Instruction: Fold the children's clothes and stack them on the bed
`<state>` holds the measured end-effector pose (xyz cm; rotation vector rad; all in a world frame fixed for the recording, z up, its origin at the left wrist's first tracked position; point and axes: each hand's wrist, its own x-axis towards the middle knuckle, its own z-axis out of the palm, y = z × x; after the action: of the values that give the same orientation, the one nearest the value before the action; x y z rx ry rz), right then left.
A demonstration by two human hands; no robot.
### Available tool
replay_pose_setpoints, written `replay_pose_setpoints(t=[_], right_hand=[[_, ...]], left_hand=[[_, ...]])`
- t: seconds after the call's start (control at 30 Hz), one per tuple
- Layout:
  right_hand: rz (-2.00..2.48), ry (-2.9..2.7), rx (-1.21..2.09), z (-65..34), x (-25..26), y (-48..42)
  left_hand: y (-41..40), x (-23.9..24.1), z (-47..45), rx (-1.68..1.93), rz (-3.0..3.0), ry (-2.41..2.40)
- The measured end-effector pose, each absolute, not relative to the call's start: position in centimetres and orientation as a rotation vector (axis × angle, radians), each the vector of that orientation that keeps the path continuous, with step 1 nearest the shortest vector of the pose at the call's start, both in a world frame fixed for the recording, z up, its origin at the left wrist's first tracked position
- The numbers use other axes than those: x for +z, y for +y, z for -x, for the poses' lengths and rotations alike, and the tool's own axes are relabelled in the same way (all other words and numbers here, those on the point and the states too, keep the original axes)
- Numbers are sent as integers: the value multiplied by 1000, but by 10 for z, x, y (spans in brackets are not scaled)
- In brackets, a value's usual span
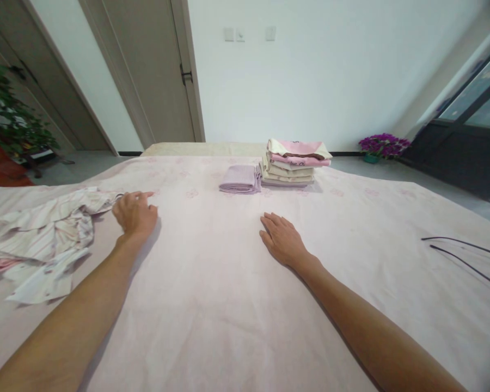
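The right hand is lying flat on the pink cloth; the left hand is curling loosely by crumpled clothes, its grip unclear. Beyond, a folded stack is showing dark lettering, too small to read.

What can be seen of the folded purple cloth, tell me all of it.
The purple cloth is a pale, soft-looking fabric with what look like fine lines on top. It is folded into a roughly rectangular pad, several thin layers showing along the near edge. It lies flat on the pink sheet, left of the stack of folded clothes, its right end against or very close to that stack. The left hand and right hand are apart from it.
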<state>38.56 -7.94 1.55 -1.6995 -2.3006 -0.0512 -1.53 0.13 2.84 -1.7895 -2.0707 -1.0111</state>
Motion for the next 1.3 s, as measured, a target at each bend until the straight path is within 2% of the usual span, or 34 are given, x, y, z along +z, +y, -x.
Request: replay_pose_setpoints(t=[0.17, 0.33, 0.5, 0.6, 0.73, 0.83, 0.9, 0.97, 1.1, 1.3], right_hand=[[1700, -2294, -75, -385, 15, -78], [1707, -2286, -79, -385, 15, -77], [1714, -2283, -78, -385, 15, -78], [1711, -2283, -78, -384, 15, -78], [1711, -2275, -72, -384, 16, -78], [1711, -2272, -70, -385, 16, -78], [1706, -2274, -66, -385, 16, -78], [1707, -2272, -60, -386, 17, -78], [1710, -2274, -50, -386, 18, -80], [1701, -2282, -38, -387, 19, -81]], left_hand=[[-4, 29, 103, -984, 1415, -2310], [-6, 26, 163, -1336, 1444, -2295], [-9, 45, 184, -1497, 1477, -2201], [-23, 70, 157, -1498, 1440, -2042], [-60, 87, 76, -1327, 1645, -1886], [-83, 71, 15, -1228, 2123, -1746], [-93, 53, -14, -981, 2610, -1500], [-97, 37, -32, -779, 2818, -1276], [-98, 23, -41, -660, 2874, -1129], [-92, 18, -33, -734, 2897, -1111]])
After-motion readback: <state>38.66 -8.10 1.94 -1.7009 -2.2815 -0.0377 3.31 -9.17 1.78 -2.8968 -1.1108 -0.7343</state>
